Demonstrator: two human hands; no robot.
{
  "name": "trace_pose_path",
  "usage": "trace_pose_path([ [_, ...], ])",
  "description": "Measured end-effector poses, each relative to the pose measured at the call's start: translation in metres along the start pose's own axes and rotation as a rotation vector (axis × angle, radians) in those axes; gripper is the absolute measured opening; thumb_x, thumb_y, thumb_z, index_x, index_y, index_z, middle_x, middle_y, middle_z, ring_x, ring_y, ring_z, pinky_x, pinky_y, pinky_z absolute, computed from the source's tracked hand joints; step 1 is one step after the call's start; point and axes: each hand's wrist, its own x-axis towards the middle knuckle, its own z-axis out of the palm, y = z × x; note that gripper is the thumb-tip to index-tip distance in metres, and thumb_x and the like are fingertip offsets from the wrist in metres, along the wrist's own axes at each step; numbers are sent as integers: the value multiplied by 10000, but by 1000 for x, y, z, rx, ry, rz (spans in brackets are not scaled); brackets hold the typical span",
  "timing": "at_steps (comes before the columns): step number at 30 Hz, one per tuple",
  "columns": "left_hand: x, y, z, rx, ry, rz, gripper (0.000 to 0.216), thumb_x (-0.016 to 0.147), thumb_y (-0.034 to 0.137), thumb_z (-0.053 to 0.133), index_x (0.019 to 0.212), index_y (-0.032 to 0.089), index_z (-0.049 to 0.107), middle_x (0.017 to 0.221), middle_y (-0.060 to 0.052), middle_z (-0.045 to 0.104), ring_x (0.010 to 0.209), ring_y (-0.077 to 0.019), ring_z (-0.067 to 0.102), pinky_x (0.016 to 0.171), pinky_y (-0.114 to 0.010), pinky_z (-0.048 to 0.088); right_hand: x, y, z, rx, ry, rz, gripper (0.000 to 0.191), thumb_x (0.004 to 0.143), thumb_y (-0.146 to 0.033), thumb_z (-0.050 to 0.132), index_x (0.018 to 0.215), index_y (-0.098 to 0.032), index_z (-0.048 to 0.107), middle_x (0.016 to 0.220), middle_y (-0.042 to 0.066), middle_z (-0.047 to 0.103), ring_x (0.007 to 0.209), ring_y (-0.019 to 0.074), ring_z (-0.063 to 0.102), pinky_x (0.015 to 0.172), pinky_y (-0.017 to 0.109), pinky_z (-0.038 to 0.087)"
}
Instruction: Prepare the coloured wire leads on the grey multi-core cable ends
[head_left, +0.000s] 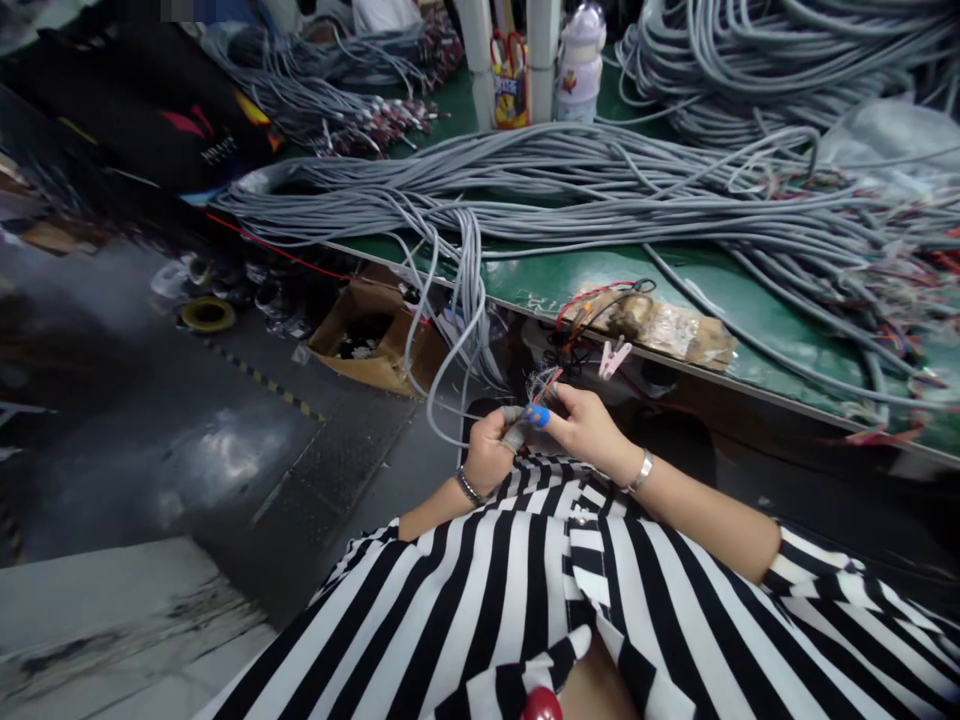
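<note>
My left hand and my right hand meet in front of my striped top, below the edge of the green table. Both are closed in a pinch on the stripped end of a grey cable, where thin coloured wires fan out. A blue finger cover sits on a fingertip where the two hands meet, and a grey one is on the left hand. The cable loops down from the table edge to my hands. I wear a bracelet on each wrist.
A big heap of grey cables covers the table. A taped block with red and black wires and a pink clip sit at the edge. A cardboard box and tape roll lie on the floor at left. A bottle stands at the back.
</note>
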Motion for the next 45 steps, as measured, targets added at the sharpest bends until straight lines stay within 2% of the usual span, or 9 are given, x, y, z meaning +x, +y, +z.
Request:
trace_pose_path([
  [3,2,0,0,46,42,21,189,783,340,674,846,162,665,607,14,616,530,-96,546,526,-212,447,0,1,4,56,-22,-9,297,874,-416,513,717,-171,573,633,0,563,580,119,463,544,236,369],
  [7,5,1,3,-48,87,-9,142,765,283,668,826,156,656,667,7,640,576,-91,561,549,-198,453,-7,-4,5,-165,-95,-283,249,857,-295,504,638,-178,522,639,17,540,597,123,453,575,246,349],
  [13,17,3,3,-231,207,-211,209,720,338,684,762,149,605,530,43,565,397,-40,419,387,-155,292,-20,-13,3,-268,-459,-616,221,843,-248,537,632,-185,526,662,4,544,582,109,454,564,236,320],
  [15,20,4,2,-240,265,-186,246,706,371,699,747,151,598,514,43,558,385,-38,416,371,-152,276,-21,-10,-2,-221,-454,-558,262,881,-308,522,651,-186,543,653,3,546,575,109,462,564,235,327],
  [20,14,4,-2,-128,210,-56,294,760,443,680,802,154,641,561,21,604,440,-55,484,422,-162,367,-20,9,-26,-350,-13,-270,387,964,-450,336,813,-185,574,722,44,568,635,155,497,603,270,358],
  [25,6,4,-5,139,124,57,235,818,388,639,877,165,682,601,4,638,497,-85,541,499,-191,434,-28,10,-38,-631,146,-251,375,973,-368,344,722,-191,560,723,52,535,639,155,473,606,279,334],
  [33,5,6,-7,591,63,282,146,776,272,658,894,217,722,784,-66,717,719,-186,631,730,-293,486,-27,-6,-35,-888,154,-254,322,937,-359,455,723,-176,611,726,64,572,666,161,487,588,303,271],
  [37,5,2,-9,621,91,295,58,713,237,697,764,220,717,669,-58,670,666,-191,612,703,-287,466,-21,-5,-33,-908,95,-223,313,924,-355,480,717,-169,624,709,73,573,654,165,484,577,314,248],
  [45,8,10,-7,569,87,316,147,789,253,639,902,196,713,711,-37,695,636,-150,621,661,-250,478,-17,3,-33,-986,-234,-258,262,910,-306,496,769,-156,658,761,88,620,707,171,549,596,303,291],
])
